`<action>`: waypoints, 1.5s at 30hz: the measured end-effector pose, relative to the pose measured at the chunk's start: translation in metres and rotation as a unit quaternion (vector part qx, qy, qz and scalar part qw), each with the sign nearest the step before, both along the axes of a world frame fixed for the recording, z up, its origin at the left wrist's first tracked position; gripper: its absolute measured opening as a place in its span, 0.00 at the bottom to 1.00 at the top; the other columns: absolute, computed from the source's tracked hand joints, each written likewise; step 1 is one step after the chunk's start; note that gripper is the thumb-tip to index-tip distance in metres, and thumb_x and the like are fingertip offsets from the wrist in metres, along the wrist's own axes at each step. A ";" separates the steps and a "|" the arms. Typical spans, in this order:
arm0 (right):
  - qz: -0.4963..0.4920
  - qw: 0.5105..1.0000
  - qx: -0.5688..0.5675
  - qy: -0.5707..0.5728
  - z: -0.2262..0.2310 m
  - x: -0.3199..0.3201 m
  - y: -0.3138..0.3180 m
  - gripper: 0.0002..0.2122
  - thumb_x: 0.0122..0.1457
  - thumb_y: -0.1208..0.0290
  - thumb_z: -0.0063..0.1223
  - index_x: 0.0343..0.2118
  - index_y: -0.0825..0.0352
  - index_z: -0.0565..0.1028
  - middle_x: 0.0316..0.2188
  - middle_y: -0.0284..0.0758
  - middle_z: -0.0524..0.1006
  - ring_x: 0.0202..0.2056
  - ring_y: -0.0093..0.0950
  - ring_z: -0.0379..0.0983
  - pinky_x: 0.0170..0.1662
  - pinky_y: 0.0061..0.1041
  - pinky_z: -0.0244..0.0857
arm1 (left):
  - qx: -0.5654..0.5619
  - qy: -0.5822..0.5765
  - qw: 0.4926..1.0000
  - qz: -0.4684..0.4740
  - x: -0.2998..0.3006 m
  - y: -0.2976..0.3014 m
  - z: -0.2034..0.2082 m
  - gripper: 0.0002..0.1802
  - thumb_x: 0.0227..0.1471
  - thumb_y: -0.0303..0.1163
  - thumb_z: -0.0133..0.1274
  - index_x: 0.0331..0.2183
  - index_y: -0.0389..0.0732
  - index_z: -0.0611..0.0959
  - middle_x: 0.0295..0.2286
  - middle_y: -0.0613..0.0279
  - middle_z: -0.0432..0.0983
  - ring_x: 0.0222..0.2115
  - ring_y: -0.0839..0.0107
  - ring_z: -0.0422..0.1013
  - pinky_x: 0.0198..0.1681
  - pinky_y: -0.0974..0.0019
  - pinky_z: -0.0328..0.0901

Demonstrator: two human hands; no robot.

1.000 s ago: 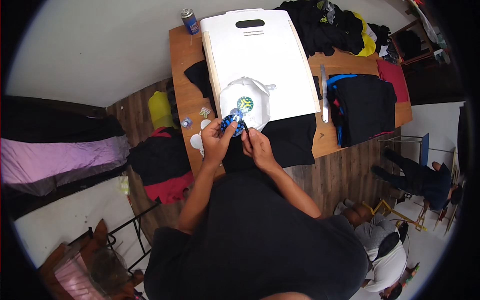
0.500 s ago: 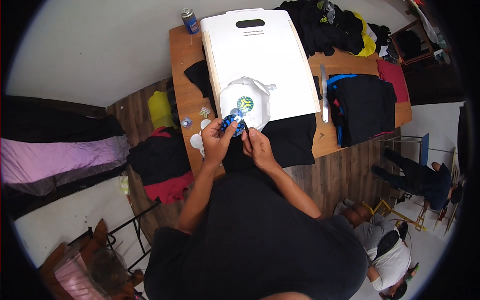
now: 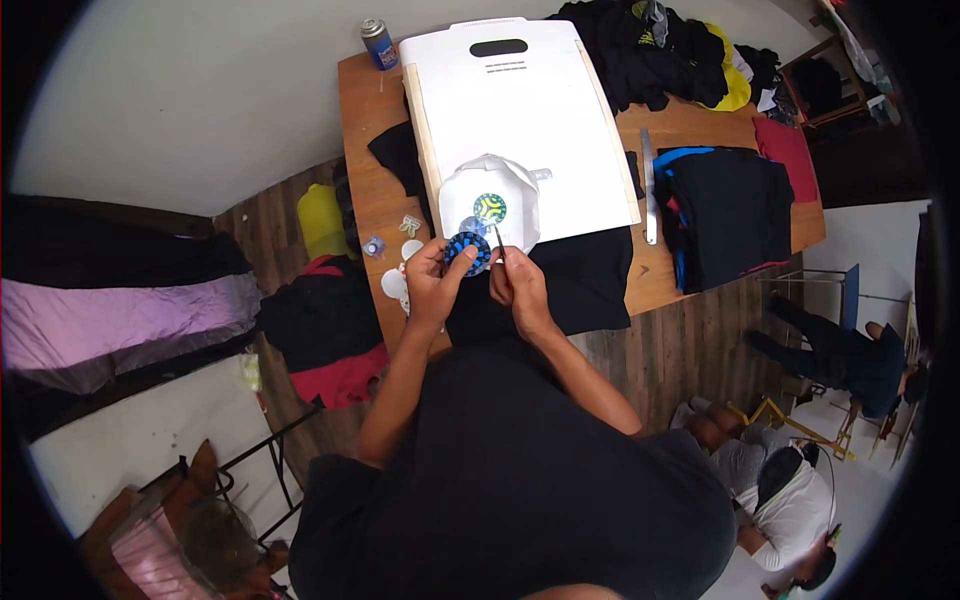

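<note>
My left hand [image 3: 430, 285] pinches a round black-and-blue patterned disc [image 3: 478, 243], thumb lying across its face. In my right hand [image 3: 524, 290] is a thin dark pointed tool [image 3: 500, 237], its tip up just right of the disc; whether it is a pen or tweezers I cannot tell. Just beyond both hands, a white crumpled fabric piece [image 3: 520, 222] rests on the near end of a white board [image 3: 525, 125]. On that fabric sits a round yellow-green and dark emblem [image 3: 489, 208]. A small translucent bluish piece [image 3: 471, 226] shows between emblem and disc.
White discs [image 3: 394, 284] and small clear pieces lie left on the wooden table [image 3: 690, 128]. A spray can [image 3: 378, 44] stands far left. Rightward are a metal ruler [image 3: 649, 190] and folded dark clothes [image 3: 725, 210]. Two people [image 3: 790, 500] are at the lower right.
My right hand has shifted slightly right, and the tool's tip has moved up and away from the disc. A small white bit seen on the disc no longer shows there.
</note>
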State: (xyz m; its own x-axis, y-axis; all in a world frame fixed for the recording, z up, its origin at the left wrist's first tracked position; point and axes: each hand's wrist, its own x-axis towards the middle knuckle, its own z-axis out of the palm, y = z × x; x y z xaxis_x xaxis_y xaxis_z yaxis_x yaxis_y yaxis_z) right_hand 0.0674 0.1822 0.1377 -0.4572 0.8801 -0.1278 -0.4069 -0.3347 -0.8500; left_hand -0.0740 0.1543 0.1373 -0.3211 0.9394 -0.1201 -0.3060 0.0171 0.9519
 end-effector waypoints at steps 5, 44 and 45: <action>-0.029 0.999 -0.024 -0.038 0.001 -0.001 0.000 0.05 0.63 0.71 0.49 0.37 0.67 0.69 0.15 0.19 0.61 0.15 0.09 0.51 0.19 0.14 0.43 | -0.054 0.018 0.995 -0.081 -0.001 0.000 0.000 0.05 0.52 0.25 0.59 0.30 0.34 0.79 0.25 0.69 0.76 0.26 0.85 0.69 0.30 0.80 0.62; 0.082 0.997 0.002 0.008 -0.026 0.011 -0.006 0.19 0.70 0.56 0.29 0.34 0.68 0.67 0.13 0.25 0.55 0.13 0.15 0.48 0.18 0.17 0.48 | -0.025 -0.001 1.000 -0.011 0.001 0.003 -0.002 0.06 0.53 0.26 0.58 0.28 0.35 0.79 0.24 0.69 0.75 0.25 0.85 0.69 0.30 0.80 0.62; 0.070 0.998 0.003 0.002 -0.025 0.011 -0.007 0.19 0.70 0.56 0.29 0.35 0.68 0.67 0.13 0.25 0.55 0.13 0.15 0.48 0.18 0.17 0.47 | 0.004 0.005 1.000 0.018 0.001 0.004 -0.002 0.06 0.53 0.26 0.58 0.28 0.34 0.79 0.24 0.69 0.75 0.25 0.85 0.69 0.30 0.80 0.62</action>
